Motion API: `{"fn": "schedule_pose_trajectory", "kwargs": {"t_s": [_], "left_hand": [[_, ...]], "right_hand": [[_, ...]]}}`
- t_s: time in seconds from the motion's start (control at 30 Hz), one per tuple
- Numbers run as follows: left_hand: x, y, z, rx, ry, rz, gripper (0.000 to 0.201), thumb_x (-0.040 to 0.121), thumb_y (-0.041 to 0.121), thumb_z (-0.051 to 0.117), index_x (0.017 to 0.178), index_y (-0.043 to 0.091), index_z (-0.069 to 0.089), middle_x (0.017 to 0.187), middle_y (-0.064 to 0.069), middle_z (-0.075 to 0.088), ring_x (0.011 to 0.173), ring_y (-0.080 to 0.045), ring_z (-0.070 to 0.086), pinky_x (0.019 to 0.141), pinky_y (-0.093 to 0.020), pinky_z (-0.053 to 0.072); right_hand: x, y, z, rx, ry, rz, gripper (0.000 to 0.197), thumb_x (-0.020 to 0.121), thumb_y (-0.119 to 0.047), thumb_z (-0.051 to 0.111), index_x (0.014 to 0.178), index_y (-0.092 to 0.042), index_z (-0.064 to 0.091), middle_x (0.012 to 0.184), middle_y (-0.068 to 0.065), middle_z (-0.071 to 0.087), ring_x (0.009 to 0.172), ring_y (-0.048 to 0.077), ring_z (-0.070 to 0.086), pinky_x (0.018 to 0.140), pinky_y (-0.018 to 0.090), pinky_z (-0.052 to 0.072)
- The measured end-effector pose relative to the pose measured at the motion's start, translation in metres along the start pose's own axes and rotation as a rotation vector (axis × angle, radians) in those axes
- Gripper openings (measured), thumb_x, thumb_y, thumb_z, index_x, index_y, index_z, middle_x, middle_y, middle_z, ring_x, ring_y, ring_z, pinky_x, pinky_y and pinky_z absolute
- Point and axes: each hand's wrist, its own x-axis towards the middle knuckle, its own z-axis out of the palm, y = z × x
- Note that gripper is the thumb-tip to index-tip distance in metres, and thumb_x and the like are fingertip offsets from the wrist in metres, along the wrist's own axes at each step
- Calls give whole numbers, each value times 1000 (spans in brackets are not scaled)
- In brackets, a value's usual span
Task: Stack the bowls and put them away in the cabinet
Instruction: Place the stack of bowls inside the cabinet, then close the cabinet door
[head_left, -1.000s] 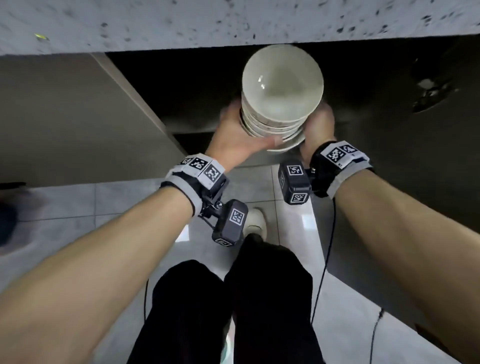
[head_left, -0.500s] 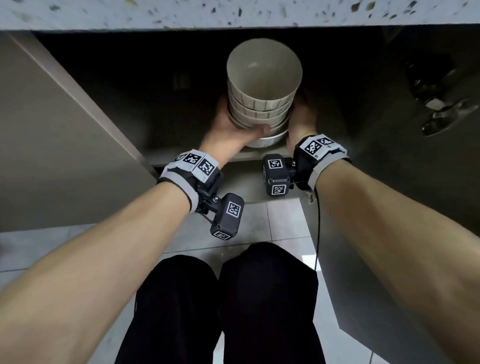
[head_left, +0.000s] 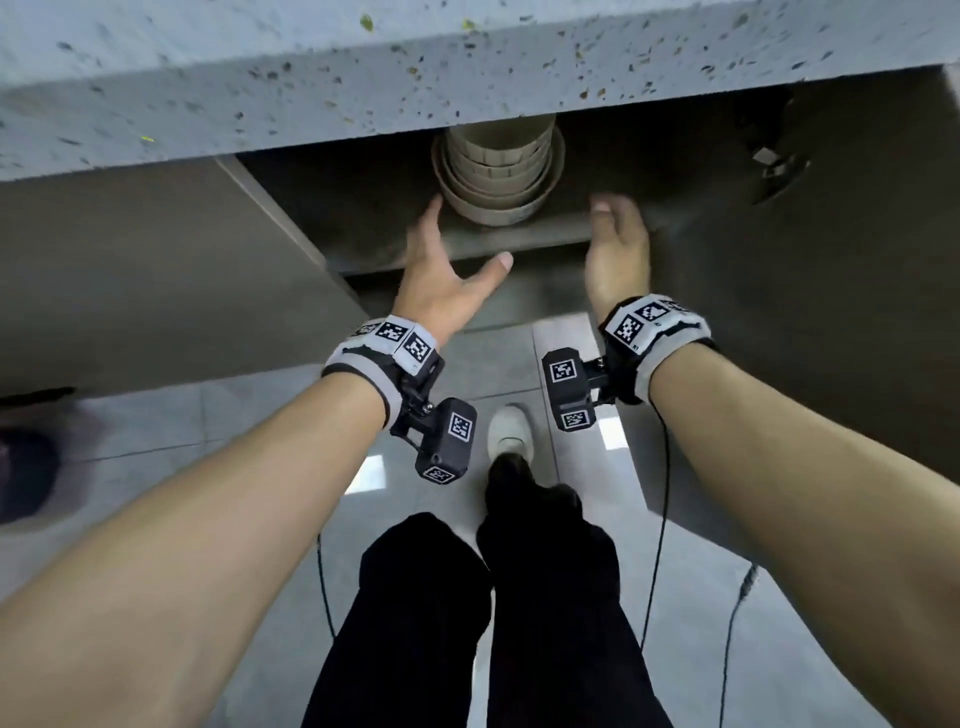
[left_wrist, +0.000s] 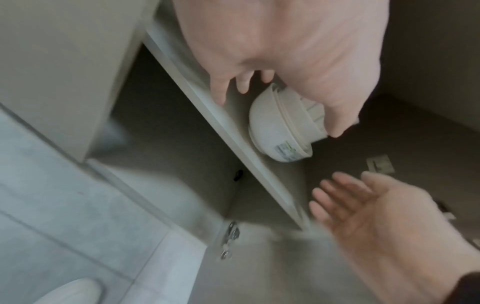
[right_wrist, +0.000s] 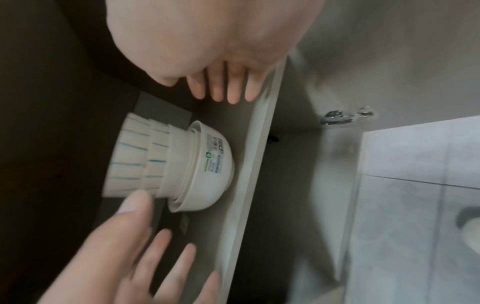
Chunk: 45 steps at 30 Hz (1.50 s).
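Both hands (head_left: 441, 280) (head_left: 618, 249) apparently spread, flanking shelved bowl stack (head_left: 496, 171).

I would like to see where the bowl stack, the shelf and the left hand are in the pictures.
bowl stack (right_wrist: 202, 164), right wrist view, on the side wall of the bottom bowl.
shelf (head_left: 519, 239), head view, on its bare front edge.
left hand (head_left: 441, 280), head view, on the back of the hand.
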Motion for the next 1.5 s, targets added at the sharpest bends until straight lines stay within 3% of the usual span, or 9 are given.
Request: {"fn": "schedule_pose_trajectory", "kwargs": {"t_s": [0.1,0.23,0.4,0.63,0.87,1.13,1.33,1.43,1.5], "left_hand": [[-60,17,-16,172,-100,87,85,87,36,70,155,13,25,160,-8,26,147,-22,29,117,-26,23],[-129,70,-56,341,-155,264,75,85,24,69,150,6,36,157,-11,33,146,-25,32,121,-34,25],[-168,144,-128,454,-56,444,63,87,18,60,146,5,40,158,-11,33,147,-24,31,122,-35,25],[-145,168,-187,757,0,218,70,86,18,59,150,8,31,163,-11,23,151,-29,19,121,-52,21],[-138,170,-197,864,-108,116,83,84,18,65,153,15,21,166,-3,12,153,-28,9,120,-54,17],[-130,179,-198,833,-181,-2,93,80,15,64,157,21,12,166,1,4,154,-27,1,122,-56,13],[-134,178,-201,843,-194,17,95,83,17,64,159,20,7,167,2,0,154,-25,-2,122,-54,10],[-133,172,-201,843,-193,38,98,83,20,66,159,20,5,167,1,-1,154,-26,-2,122,-56,12],[-133,168,-202,855,-179,75,98,82,21,68,159,19,6,167,-1,2,153,-28,1,121,-57,14]], "right_hand": [[-62,-24,-33,-59,3,-111,29,91,-7,46,113,-6,66,117,8,65,106,15,58,101,33,46],[-140,-78,-78,-157,-29,-251,34,81,4,46,104,-9,67,108,7,65,92,17,60,87,32,51],[-178,-137,-142,-432,12,-170,34,84,-6,49,115,-11,62,140,5,46,126,20,46,98,26,40],[-172,-128,-213,-866,95,188,50,82,-25,52,128,-5,53,150,15,35,136,36,36,114,53,30],[-161,-114,-246,-849,141,228,41,92,-23,45,125,1,46,127,22,55,116,39,51,102,49,40],[-151,-132,-228,-912,-57,342,27,88,-10,49,112,2,57,114,21,61,101,40,63,83,41,53],[-143,-152,-181,-663,-261,446,22,82,-20,56,73,-1,62,60,8,60,52,22,58,47,24,45],[-131,-161,-146,-473,-296,517,20,83,-17,58,63,-11,56,79,16,68,70,26,65,75,47,62],[-126,-175,-120,-406,-306,528,20,88,-9,56,69,-15,57,98,22,72,77,22,66,86,43,61]]}}
